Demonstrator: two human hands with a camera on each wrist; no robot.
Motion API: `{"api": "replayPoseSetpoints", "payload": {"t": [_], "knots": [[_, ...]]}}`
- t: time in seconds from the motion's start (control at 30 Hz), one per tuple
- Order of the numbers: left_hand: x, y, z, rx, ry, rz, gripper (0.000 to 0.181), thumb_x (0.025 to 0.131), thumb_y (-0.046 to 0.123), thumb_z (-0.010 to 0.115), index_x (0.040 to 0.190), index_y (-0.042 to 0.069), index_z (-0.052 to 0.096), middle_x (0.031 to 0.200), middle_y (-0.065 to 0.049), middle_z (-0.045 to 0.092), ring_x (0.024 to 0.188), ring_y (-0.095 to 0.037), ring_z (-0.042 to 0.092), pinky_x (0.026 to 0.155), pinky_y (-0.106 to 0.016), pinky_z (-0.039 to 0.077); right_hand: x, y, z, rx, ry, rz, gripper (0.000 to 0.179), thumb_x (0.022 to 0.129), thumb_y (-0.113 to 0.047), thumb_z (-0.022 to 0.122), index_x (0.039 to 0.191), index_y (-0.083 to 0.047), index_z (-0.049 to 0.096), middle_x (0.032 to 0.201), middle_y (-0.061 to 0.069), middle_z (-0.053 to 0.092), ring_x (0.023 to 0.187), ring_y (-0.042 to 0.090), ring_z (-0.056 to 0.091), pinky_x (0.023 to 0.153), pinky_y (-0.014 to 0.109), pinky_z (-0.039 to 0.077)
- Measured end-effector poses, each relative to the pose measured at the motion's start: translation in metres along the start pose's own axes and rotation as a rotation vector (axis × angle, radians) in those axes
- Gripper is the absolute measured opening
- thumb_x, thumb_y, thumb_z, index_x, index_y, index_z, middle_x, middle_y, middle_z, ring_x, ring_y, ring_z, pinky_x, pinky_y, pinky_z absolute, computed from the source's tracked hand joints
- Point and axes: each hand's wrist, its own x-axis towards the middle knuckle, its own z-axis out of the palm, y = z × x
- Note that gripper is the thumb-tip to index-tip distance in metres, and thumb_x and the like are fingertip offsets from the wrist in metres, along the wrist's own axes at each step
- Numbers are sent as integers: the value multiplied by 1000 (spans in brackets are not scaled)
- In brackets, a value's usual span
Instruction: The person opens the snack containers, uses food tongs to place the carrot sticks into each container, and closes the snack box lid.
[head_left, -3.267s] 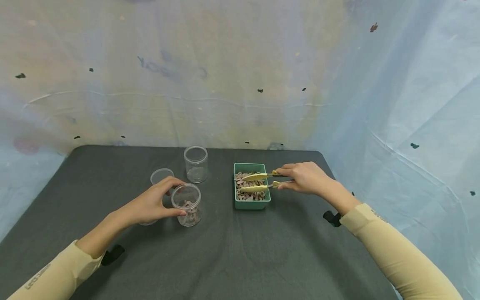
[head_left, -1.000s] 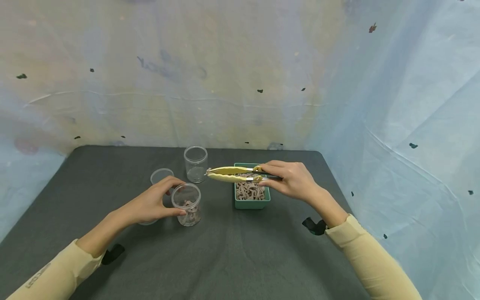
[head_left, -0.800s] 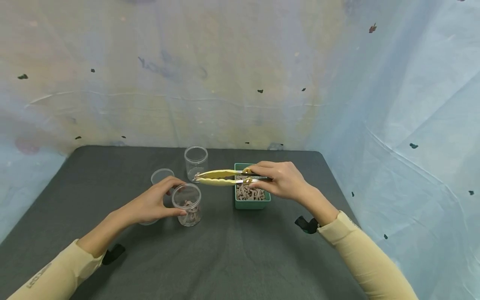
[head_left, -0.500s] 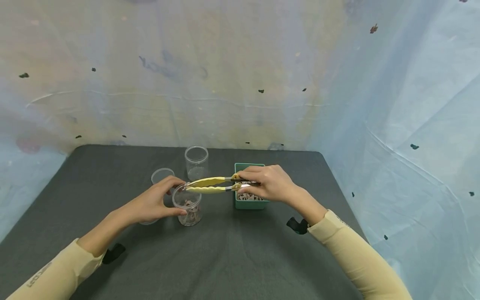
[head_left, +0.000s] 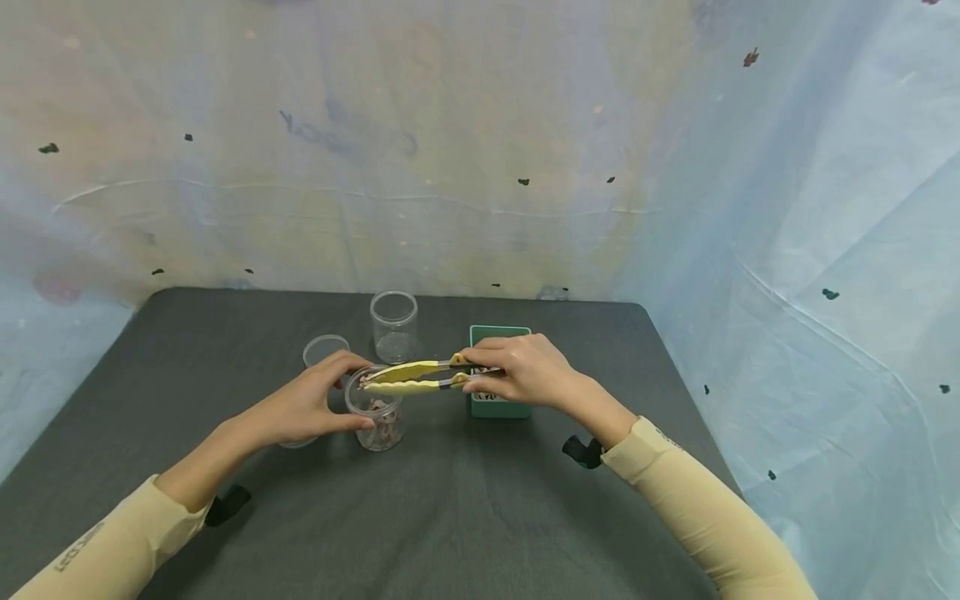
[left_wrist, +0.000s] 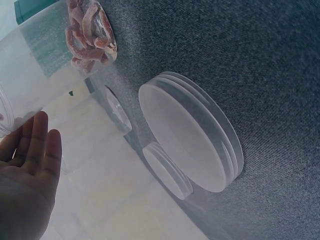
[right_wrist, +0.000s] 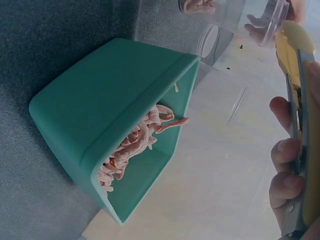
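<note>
My left hand [head_left: 300, 408] grips a clear round jar [head_left: 386, 435] near its rim, thumb in front and fingers behind. Pinkish, powdery strips [left_wrist: 89, 40] lie at the jar's bottom in the left wrist view. My right hand [head_left: 528, 369] holds yellow-tipped tongs [head_left: 405, 387], reaching left over the jar's mouth. A small bit of strip [head_left: 365, 381] sits at the tongs' tips. Below my right hand stands a green tub [right_wrist: 95, 95], partly covered by that hand in the head view. More of the strips [right_wrist: 131, 145] are heaped in it.
A second clear jar [head_left: 393, 329] without visible contents stands behind the held one. Two clear lids lie on the dark table: a near lid [left_wrist: 187, 132] partly hidden by my left hand in the head view, and a farther lid [head_left: 326, 347]. A draped sheet [head_left: 450, 167] rises behind the table.
The tongs have picked up a bit of strip from the green tub and moved left, then down over the held jar's mouth. My left hand and the jar have stayed in place.
</note>
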Motion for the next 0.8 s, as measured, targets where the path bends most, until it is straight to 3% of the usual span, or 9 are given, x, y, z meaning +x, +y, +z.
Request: {"api": "replayPoseSetpoints", "payload": {"t": [0.43,0.8], "knots": [[1,-3,1,-6,1,3,78,84,55,83,143,13,54,132,-4,57,112,-21,58,90,-48,52,-5,1,1,14,31,26,43,87,-33,86,124,-15,77,114,-2,76,67,5,64,51,19,40],[0,-1,1,-30,-1,13,78,86,51,84,144,8,53,134,-10,56,115,-30,60,92,-51,52,-38,20,-24,18,100,122,52,83,-25,88,130,-7,73,118,9,75,65,11,64,56,28,46]]}}
